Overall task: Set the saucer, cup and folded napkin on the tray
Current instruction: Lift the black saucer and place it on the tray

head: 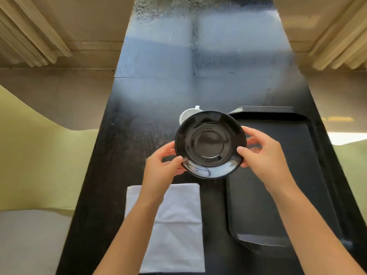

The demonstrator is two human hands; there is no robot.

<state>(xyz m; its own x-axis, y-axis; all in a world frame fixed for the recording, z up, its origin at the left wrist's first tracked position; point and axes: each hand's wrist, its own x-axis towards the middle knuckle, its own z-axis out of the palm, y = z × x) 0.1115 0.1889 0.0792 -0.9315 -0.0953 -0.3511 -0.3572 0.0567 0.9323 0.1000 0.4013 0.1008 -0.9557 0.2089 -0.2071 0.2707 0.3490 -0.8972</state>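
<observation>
Currently: glossy black round saucer (210, 144) held by its rim in both hands, above the table.

Nearest, a folded white cloth napkin (174, 229) is noted on the dark wooden table (123, 147). Left hand (161, 167) and right hand (264, 155) are closed on opposite rim edges. The black rectangular plastic tray (282, 191), long axis running near-to-far, lies rightward, nearer the right hand. A white ceramic cup (188, 114) stands beyond.

The saucer (210, 144) hides most of the white cup (188, 114); the left forearm covers part of the napkin (178, 231).
</observation>
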